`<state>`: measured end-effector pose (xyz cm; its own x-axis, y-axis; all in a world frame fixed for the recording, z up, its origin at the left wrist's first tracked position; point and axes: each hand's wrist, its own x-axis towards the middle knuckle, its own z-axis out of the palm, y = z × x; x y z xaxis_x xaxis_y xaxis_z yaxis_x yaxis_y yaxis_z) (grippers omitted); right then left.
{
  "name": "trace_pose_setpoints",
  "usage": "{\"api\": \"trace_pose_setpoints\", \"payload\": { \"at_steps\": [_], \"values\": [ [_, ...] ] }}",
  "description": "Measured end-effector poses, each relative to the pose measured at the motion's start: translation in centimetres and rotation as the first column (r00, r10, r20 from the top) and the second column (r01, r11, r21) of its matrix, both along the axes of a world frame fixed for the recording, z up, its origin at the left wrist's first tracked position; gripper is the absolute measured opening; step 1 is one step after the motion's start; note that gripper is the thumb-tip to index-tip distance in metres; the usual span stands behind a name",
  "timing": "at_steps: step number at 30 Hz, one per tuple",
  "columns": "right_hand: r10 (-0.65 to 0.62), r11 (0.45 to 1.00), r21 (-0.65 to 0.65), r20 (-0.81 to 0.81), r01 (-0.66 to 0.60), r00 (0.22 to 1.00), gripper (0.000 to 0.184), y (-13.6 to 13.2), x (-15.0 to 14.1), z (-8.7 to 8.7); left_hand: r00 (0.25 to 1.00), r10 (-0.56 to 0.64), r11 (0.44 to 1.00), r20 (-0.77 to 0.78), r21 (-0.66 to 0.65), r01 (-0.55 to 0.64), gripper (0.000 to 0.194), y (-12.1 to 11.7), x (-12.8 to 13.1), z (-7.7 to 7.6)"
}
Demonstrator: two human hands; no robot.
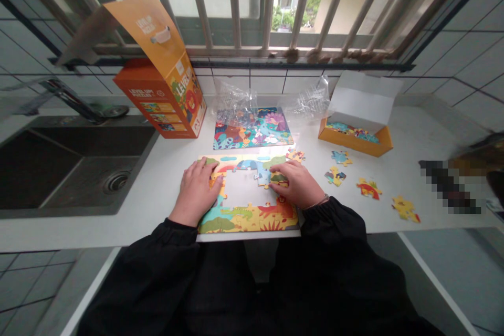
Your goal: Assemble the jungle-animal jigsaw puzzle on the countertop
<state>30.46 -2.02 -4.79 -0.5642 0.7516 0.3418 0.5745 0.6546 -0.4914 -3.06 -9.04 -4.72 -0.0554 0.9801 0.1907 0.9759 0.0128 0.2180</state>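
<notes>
A partly assembled colourful jigsaw puzzle (248, 218) lies on the white counter (165, 178) in front of me, its middle still bare. My left hand (196, 189) rests flat on the puzzle's left edge, fingers stretched out. My right hand (296, 184) lies on the right side, fingertips pressing a blue piece (263, 176) against the frame. Loose pieces (335, 175) are scattered to the right, with one more piece (295, 155) just above my right hand.
A finished puzzle (254, 128) lies further back. An orange puzzle box (165, 97) with its lid up stands at the back left. A small open orange box (356, 134) holds pieces. Clear plastic bags (311, 100) lie behind. The sink (74, 168) is on the left.
</notes>
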Motion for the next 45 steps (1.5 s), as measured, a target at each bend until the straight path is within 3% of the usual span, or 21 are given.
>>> {"api": "trace_pose_setpoints", "payload": {
  "at_steps": [10, 16, 19, 24, 27, 30, 32, 34, 36, 38, 40, 45],
  "values": [
    [-0.023, 0.998, 0.066, 0.051, 0.019, 0.998, 0.043, -0.8, -0.7, 0.9, 1.000, -0.005, 1.000, -0.013, 0.003, 0.005, 0.053, 0.2, -0.2, -0.2],
    [-0.065, 0.996, 0.076, 0.184, 0.051, 0.981, 0.035, -1.4, -1.5, 0.7, 1.000, -0.013, 1.000, -0.006, 0.002, 0.013, 0.054, 0.2, -0.4, -0.2],
    [-0.065, 0.995, 0.081, 0.182, 0.051, 0.981, 0.043, -1.6, -1.7, 0.7, 1.000, -0.009, 1.000, -0.004, 0.005, 0.009, 0.054, 0.3, -0.4, -0.5],
    [-0.061, 0.996, 0.071, 0.162, 0.050, 0.985, 0.038, -1.6, -1.9, 0.7, 1.000, -0.006, 1.000, -0.011, 0.019, 0.007, 0.053, 0.4, -0.6, -0.8],
    [-0.156, 0.982, 0.114, 0.059, 0.149, 0.986, 0.035, -1.5, -1.5, 0.9, 0.999, -0.017, 1.000, -0.029, 0.019, 0.018, 0.054, 0.4, -0.7, -0.8],
    [-0.413, 0.898, 0.145, -0.053, 0.416, 0.909, 0.028, -1.0, -0.2, 1.1, 0.999, -0.021, 0.999, -0.043, 0.033, 0.022, 0.055, 0.4, -0.7, -0.9],
    [-0.624, 0.767, 0.139, -0.064, 0.626, 0.779, 0.029, -0.4, 1.5, 1.1, 0.999, -0.016, 0.999, -0.042, 0.042, 0.018, 0.055, 0.4, -0.7, -0.9],
    [-0.798, 0.598, 0.120, -0.011, 0.793, 0.603, 0.032, 0.4, 3.7, 0.9, 0.999, -0.012, 0.999, -0.038, 0.039, 0.014, 0.055, 0.4, -0.7, -0.9],
    [-0.892, 0.451, 0.086, 0.079, 0.888, 0.445, 0.038, 1.3, 6.0, 0.8, 0.999, -0.014, 0.999, -0.034, 0.028, 0.015, 0.055, 0.4, -0.6, -0.9],
    [-0.920, 0.363, 0.044, 0.177, 0.931, 0.351, 0.043, 2.2, 8.0, 0.8, 0.999, -0.019, 1.000, -0.030, 0.020, 0.019, 0.055, 0.4, -0.6, -0.8],
    [-0.913, 0.336, 0.011, 0.249, 0.942, 0.323, 0.045, 2.9, 9.4, 0.8, 1.000, -0.015, 1.000, -0.022, 0.022, 0.015, 0.055, 0.4, -0.6, -0.7],
    [-0.898, 0.365, 0.007, 0.265, 0.931, 0.351, 0.043, 3.7, 10.3, 0.4, 1.000, -0.005, 1.000, -0.017, 0.019, 0.005, 0.054, 0.4, -0.5, -0.6]
  ]
}}
